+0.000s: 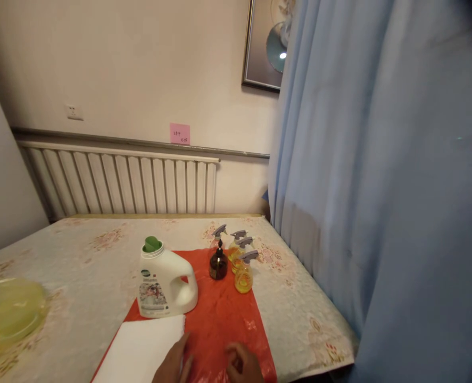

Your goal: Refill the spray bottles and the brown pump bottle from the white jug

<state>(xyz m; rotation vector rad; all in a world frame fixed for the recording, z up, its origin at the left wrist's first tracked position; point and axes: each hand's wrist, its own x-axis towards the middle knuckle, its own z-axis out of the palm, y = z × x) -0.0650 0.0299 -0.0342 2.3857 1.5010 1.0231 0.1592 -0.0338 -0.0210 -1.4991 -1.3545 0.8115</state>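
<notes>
Near the bottom edge, my left hand (175,361) lies at the right edge of a white sheet, paper or cloth (140,346), its thumb and fingers apart. Over the red mat (215,319), my right hand (243,364) is loosely curled, slightly blurred, with a gap between thumb and fingers and nothing seen in it. Beyond the sheet stands a white detergent jug (164,287) with a green piece (152,244) in its mouth. Farther right are a dark pump bottle (218,265) and several grey-headed spray bottles, the nearest spray bottle (243,277) holding yellow liquid.
A floral cloth (88,260) covers the table. At the left edge sits a translucent yellow basin-like object (14,308). Blue curtains (339,159) hang along the right side. Behind the table are a white radiator (135,183) and a wall with a pink note (180,133).
</notes>
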